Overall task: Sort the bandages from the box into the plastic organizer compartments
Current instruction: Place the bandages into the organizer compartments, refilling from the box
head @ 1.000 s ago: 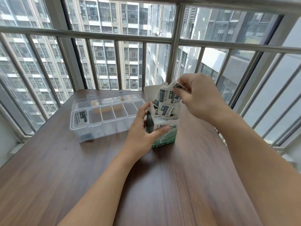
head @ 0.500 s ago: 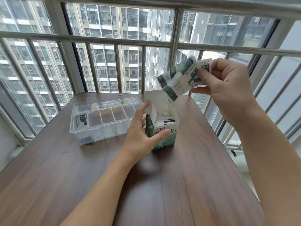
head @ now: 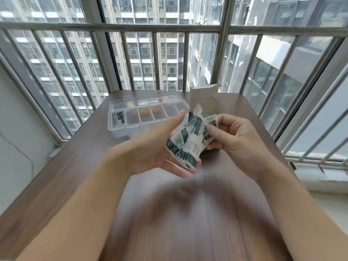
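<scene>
My right hand [head: 239,140] pinches a strip of white and dark green bandage packets [head: 190,140] above the table. My left hand [head: 160,149] is held open, fingers straight, beside and under the lower end of the strip; whether it touches the packets is blurred. Behind the hands stands the bandage box [head: 204,99] with its flap raised, mostly hidden. The clear plastic organizer [head: 143,114] lies to the left with its lid open. One bandage packet [head: 119,118] sits in its leftmost compartment.
A brown wooden table [head: 84,166] holds everything, its far edge close to a metal window railing [head: 113,28]. The table's right edge runs near more railing bars [head: 310,129].
My right hand has brought the bandage strip down from head height to just in front of the box. My left hand let go of the box and rose, open, toward the strip.
</scene>
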A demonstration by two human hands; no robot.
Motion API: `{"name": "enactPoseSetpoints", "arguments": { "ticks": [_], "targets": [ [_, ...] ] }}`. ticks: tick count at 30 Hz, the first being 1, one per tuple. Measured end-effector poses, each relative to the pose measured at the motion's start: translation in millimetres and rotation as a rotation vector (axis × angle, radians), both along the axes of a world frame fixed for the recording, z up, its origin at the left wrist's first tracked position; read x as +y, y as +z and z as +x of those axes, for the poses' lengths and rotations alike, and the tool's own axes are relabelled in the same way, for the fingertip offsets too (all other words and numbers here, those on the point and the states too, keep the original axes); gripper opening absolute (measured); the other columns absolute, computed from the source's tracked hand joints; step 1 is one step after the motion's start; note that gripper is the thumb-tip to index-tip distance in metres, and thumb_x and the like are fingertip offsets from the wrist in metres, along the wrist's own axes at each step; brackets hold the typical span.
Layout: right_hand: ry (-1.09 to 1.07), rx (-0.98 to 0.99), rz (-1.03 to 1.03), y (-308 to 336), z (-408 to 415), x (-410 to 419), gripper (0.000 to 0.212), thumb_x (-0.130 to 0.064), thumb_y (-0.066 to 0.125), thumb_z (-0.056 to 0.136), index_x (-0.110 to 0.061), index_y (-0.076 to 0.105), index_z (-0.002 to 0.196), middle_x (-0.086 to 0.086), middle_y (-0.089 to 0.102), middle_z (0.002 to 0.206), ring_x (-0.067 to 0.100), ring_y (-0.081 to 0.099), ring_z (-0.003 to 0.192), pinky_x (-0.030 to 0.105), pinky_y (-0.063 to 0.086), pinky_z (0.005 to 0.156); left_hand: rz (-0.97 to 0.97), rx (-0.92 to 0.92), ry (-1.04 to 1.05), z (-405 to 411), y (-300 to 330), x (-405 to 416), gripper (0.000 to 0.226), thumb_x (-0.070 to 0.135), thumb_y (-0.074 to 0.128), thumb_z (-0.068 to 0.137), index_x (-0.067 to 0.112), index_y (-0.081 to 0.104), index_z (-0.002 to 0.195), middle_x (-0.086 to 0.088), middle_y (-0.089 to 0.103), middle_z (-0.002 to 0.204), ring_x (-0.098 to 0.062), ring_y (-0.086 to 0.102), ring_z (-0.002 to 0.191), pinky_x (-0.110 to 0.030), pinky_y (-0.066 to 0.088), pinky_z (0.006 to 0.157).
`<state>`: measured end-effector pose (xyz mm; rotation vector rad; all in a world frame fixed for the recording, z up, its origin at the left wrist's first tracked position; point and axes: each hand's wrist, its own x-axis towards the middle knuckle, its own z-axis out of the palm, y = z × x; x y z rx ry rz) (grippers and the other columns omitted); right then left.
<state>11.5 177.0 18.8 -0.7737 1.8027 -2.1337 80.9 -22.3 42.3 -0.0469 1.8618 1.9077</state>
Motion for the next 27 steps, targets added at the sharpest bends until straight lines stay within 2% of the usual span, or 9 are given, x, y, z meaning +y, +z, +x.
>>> {"name": "enactPoseSetpoints", "arguments": {
  "ticks": [3, 6, 9, 12, 15, 18, 20, 24, 27],
  "targets": [
    [0.0, 0.058, 0.113, -22, 16, -17, 0.007, 0.003, 0.061, 0.094, 0.002, 0.067, 0.096, 0.01, 0.074, 0.08, 0.012, 0.068, 0.064, 0.021, 0.055, 0.056, 0.23, -0.133, -0.1, 17, -27, -7, 0.082, 0.071, 0.032, 0.093, 0.001, 0.06, 0.126, -0.029, 0.066, 0.111, -0.039, 0.069, 0.094, -0.044, 0.061, 0.074],
    [-0.177, 0.119, 0.169, -36, 20, -26, 0.01, 0.003, 0.068, 0.09, -0.004, 0.071, 0.096, 0.012, 0.076, 0.082, 0.012, 0.067, 0.064, 0.022, 0.054, 0.054, 0.273, -0.13, -0.077, 16, -47, -5, 0.063, 0.061, 0.041, 0.095, 0.007, 0.062, 0.122, -0.021, 0.065, 0.098, -0.029, 0.066, 0.079, -0.033, 0.057, 0.059],
    [-0.327, 0.221, 0.288, -47, 20, -34, 0.021, -0.005, 0.075, 0.086, -0.014, 0.072, 0.105, 0.001, 0.076, 0.091, 0.011, 0.071, 0.075, 0.023, 0.056, 0.063, 0.349, -0.129, 0.03, 14, -61, -2, 0.043, 0.051, 0.052, 0.095, 0.015, 0.065, 0.114, -0.014, 0.062, 0.088, -0.024, 0.061, 0.071, -0.027, 0.052, 0.053],
    [-0.393, 0.293, 0.362, -48, 30, -39, 0.034, -0.006, 0.069, 0.088, -0.018, 0.068, 0.12, -0.009, 0.074, 0.104, 0.004, 0.071, 0.085, 0.018, 0.058, 0.073, 0.454, -0.124, 0.14, 13, -70, 2, 0.034, 0.041, 0.057, 0.095, 0.014, 0.06, 0.116, -0.01, 0.059, 0.083, -0.02, 0.06, 0.069, -0.027, 0.054, 0.055],
    [-0.277, 0.293, 0.302, -43, 36, -34, 0.051, -0.015, 0.073, 0.083, -0.022, 0.06, 0.132, -0.006, 0.067, 0.122, 0.003, 0.071, 0.086, 0.016, 0.056, 0.073, 0.51, -0.095, 0.197, 13, -75, 3, 0.033, 0.034, 0.058, 0.095, 0.008, 0.062, 0.116, -0.01, 0.061, 0.086, -0.019, 0.062, 0.072, -0.03, 0.058, 0.061],
    [-0.106, 0.526, 0.554, -46, 36, -27, 0.105, -0.047, 0.091, 0.062, -0.031, 0.037, 0.151, -0.015, 0.047, 0.144, 0.0, 0.051, 0.127, 0.024, 0.049, 0.1, 0.496, -0.05, 0.243, 13, -78, 3, 0.034, 0.029, 0.062, 0.093, 0.005, 0.064, 0.116, -0.012, 0.063, 0.089, -0.021, 0.064, 0.076, -0.033, 0.06, 0.069],
    [-0.027, 0.601, 0.612, -50, 33, -28, 0.126, -0.047, 0.096, 0.053, -0.033, 0.024, 0.156, -0.017, 0.036, 0.151, 0.004, 0.037, 0.141, 0.033, 0.042, 0.112, 0.468, -0.021, 0.223, 13, -78, 6, 0.029, 0.025, 0.059, 0.094, 0.003, 0.061, 0.112, -0.014, 0.061, 0.086, -0.024, 0.063, 0.073, -0.034, 0.059, 0.07],
    [-0.021, 0.595, 0.527, -59, 29, -34, 0.129, -0.033, 0.097, 0.055, -0.03, 0.019, 0.158, -0.012, 0.035, 0.151, 0.007, 0.038, 0.141, 0.039, 0.042, 0.113, 0.333, 0.033, 0.189, 13, -80, 8, 0.028, 0.017, 0.058, 0.099, 0.0, 0.056, 0.121, -0.017, 0.062, 0.093, -0.027, 0.065, 0.08, -0.042, 0.056, 0.072],
    [-0.035, 0.56, 0.516, -59, 33, -35, 0.126, -0.025, 0.096, 0.058, -0.035, 0.019, 0.157, -0.012, 0.041, 0.141, 0.004, 0.048, 0.129, 0.024, 0.045, 0.105, 0.322, 0.063, 0.128, 18, -79, 6, 0.041, 0.017, 0.066, 0.091, 0.003, 0.052, 0.128, -0.015, 0.062, 0.097, -0.024, 0.066, 0.086, -0.038, 0.056, 0.076]
  ]
}}
